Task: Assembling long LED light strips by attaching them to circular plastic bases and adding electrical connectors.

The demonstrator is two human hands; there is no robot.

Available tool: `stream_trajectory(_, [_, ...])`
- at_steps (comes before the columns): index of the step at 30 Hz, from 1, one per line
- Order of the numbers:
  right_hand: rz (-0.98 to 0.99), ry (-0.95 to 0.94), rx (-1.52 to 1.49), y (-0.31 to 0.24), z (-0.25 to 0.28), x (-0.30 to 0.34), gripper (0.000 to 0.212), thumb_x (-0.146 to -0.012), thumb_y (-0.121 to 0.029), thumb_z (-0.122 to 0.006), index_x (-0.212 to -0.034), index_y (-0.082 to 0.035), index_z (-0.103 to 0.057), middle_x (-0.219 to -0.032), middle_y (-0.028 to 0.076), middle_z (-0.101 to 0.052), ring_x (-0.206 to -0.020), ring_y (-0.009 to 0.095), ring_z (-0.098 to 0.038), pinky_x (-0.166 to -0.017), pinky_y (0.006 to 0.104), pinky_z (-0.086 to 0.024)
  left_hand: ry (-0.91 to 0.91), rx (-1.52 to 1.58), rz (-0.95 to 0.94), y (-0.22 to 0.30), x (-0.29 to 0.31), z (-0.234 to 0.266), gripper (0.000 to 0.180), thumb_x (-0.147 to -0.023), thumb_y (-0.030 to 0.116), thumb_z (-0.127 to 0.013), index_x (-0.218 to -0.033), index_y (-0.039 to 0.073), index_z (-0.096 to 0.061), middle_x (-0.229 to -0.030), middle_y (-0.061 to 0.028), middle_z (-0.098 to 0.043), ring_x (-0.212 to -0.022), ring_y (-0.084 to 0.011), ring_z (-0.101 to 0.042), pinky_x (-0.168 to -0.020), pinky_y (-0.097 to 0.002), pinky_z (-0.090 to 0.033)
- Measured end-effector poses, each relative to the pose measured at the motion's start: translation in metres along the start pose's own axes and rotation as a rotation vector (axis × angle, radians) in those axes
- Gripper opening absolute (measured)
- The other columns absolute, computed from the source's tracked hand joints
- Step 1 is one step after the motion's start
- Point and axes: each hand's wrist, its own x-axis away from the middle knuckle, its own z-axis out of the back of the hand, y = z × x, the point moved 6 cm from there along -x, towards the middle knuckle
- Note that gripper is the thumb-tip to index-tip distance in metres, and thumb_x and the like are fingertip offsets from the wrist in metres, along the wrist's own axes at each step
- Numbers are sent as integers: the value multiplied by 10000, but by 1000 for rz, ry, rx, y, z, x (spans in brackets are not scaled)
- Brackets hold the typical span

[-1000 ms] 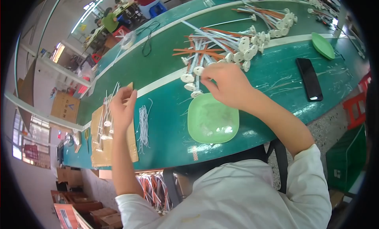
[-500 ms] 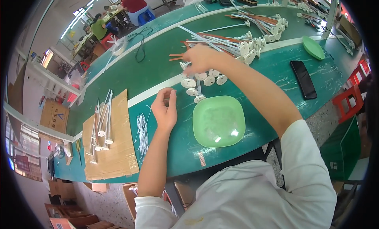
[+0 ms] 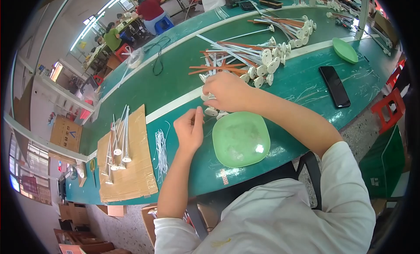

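My right hand [image 3: 225, 91] reaches over a group of white round discs [image 3: 211, 111], its fingers bent down and pressed together. What they grip, if anything, is hidden beneath the hand. Just to its left, my left hand [image 3: 189, 129] is held above the table with its fingers curled in and the thumb up; I cannot make out anything in them. Beyond the right hand lies a pile of white and brown strips [image 3: 238, 52] with white discs on their ends. A light green square dish [image 3: 241, 140] sits in front of the right wrist.
To the left, several disc-ended rods [image 3: 125, 138] lie on a cardboard sheet [image 3: 135, 179], beside a bundle of white strings [image 3: 161, 153]. A black phone [image 3: 335, 86] and a second green dish [image 3: 345, 51] are at the right. Scissors [image 3: 92, 170] rest near the left edge.
My right hand has moved nearer to me, from the strips' edge down to the discs by the green dish. My left hand has shifted slightly right and nearer. The view has tilted a little.
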Motion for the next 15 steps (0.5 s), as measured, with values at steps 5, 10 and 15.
stream_trajectory(5, [-55, -42, 6, 19, -4, 7, 147, -794, -166, -690, -818, -21, -695, -779, 137, -658, -732, 323, -652, -717, 419, -511, 2, 53, 71, -16, 3, -10, 351, -978, 221, -553, -740, -18, -648, -543, -47, -565, -491, -87, -487, -478, -250, -373])
stream_trajectory(10, [168, 243, -348, -68, 67, 55, 173, -758, -88, -726, -921, -31, -715, -810, 133, -673, -729, 282, -663, -645, 360, -527, -461, 796, 268, 30, 21, -5, 362, -1006, 277, -478, -948, -32, -658, -802, -76, -662, -678, -137, -592, -625, -266, -469])
stream_trajectory(15, [247, 364, -367, -92, 96, 80, 238, -688, -20, -744, -924, -43, -719, -804, 88, -675, -686, 224, -652, -568, 313, -513, -753, 1074, 42, 83, 33, 3, 362, -962, 262, -571, -1092, -69, -636, -982, -132, -685, -901, -204, -666, -796, -319, -525])
